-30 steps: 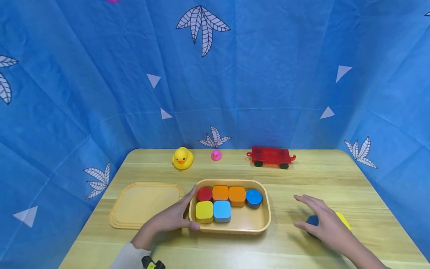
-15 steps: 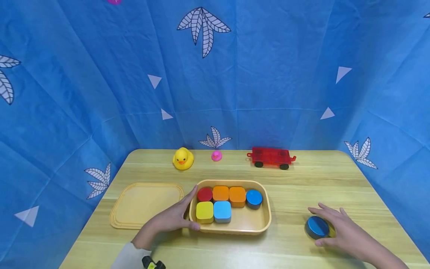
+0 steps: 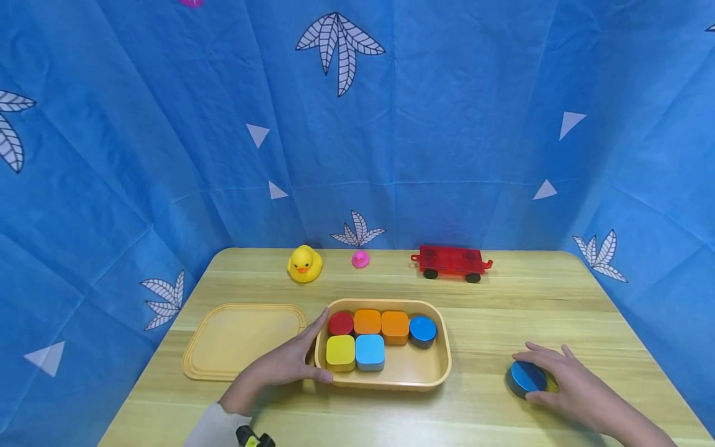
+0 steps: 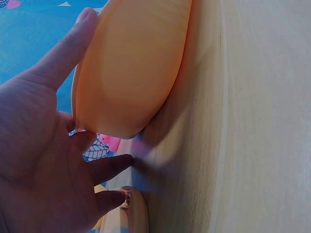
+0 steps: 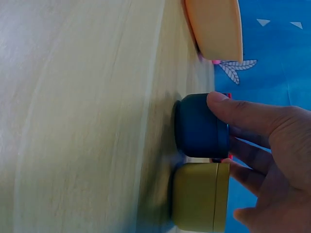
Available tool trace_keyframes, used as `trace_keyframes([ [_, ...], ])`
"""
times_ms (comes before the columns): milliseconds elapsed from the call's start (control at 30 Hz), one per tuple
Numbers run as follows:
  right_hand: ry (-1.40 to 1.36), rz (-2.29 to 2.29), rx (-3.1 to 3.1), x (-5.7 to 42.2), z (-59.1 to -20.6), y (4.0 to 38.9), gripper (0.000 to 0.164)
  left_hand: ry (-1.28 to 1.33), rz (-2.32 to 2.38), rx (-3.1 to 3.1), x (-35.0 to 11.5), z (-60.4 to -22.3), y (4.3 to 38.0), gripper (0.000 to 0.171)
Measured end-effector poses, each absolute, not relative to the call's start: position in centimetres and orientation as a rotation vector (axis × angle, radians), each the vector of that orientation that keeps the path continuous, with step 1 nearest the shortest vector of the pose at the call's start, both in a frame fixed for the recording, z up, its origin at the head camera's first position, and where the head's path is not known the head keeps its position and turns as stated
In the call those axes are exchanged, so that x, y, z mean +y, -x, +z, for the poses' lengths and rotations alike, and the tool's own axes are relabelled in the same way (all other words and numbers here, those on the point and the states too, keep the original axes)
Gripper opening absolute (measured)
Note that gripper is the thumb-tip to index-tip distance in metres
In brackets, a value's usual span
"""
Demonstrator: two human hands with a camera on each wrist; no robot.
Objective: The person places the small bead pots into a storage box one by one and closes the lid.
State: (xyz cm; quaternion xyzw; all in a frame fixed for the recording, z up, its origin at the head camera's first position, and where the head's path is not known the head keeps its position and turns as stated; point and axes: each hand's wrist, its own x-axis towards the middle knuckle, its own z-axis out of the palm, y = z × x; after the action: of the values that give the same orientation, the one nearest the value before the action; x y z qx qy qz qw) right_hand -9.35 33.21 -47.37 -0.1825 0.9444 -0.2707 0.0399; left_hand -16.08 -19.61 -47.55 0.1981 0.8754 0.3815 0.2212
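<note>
My left hand [image 3: 287, 361] grips the left end of a pale orange oblong box [image 3: 416, 372], thumb at the near side and index finger at the far corner. The left wrist view shows the other fingers [image 4: 112, 167] spread off the box. Inside the box stand small lidded jars: red [image 3: 340, 323], yellow [image 3: 341, 351], light blue [image 3: 370, 352], dark blue [image 3: 422, 330] and two orange ones [image 3: 395, 326]. On the right, my right hand [image 3: 575, 385] pinches a round blue jar [image 5: 199, 126] between thumb and fingers. A yellow jar [image 5: 199, 196] stands beside it, mostly hidden in the head view.
A flat pale orange lid [image 3: 246, 341] lies left of the box, partly behind my left hand. Along the table's back edge are a yellow duck [image 3: 304, 264], a tiny pink duck [image 3: 360, 259] and a red toy wagon [image 3: 450, 261]. Blue patterned cloth [image 3: 447, 124] hangs behind.
My right hand has come over from the left, down and to the right, and its thumb has closed against the blue jar, which has shifted slightly left. The left hand keeps its place.
</note>
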Motion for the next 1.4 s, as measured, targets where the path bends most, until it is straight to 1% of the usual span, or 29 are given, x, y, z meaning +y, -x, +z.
trace_keyframes([
  [300, 0.511, -0.822, 2.881, 31.5, -45.6, 9.7, 0.063, -0.577, 1.041, 2.425, -19.7, -47.5, 16.1, 0.125],
  [467, 0.577, -0.805, 2.879, 29.8, -44.2, 10.1, 0.065, -0.576, 1.043, 2.428, -19.6, -47.5, 16.1, 0.125],
  [633, 0.726, -0.846, 2.952, 28.1, -43.4, 10.5, 0.061, -0.568, 1.05, 2.424, -19.6, -47.7, 16.2, 0.126],
  [867, 0.832, -0.922, 2.957, 25.2, -43.1, 11.5, 0.058, -0.551, 1.042, 2.435, -19.7, -47.8, 16.1, 0.125],
  [1167, 0.849, -1.038, 2.844, 21.7, -42.7, 12.8, 0.059, -0.552, 1.029, 2.447, -19.7, -47.9, 16.0, 0.124],
  [1300, 0.83, -1.104, 2.754, 20.0, -42.9, 13.5, 0.063, -0.551, 1.028, 2.45, -19.7, -47.9, 16.1, 0.124],
  [1400, 0.821, -1.138, 2.703, 18.8, -43.4, 13.9, 0.064, -0.551, 1.031, 2.447, -19.7, -47.9, 16.1, 0.124],
])
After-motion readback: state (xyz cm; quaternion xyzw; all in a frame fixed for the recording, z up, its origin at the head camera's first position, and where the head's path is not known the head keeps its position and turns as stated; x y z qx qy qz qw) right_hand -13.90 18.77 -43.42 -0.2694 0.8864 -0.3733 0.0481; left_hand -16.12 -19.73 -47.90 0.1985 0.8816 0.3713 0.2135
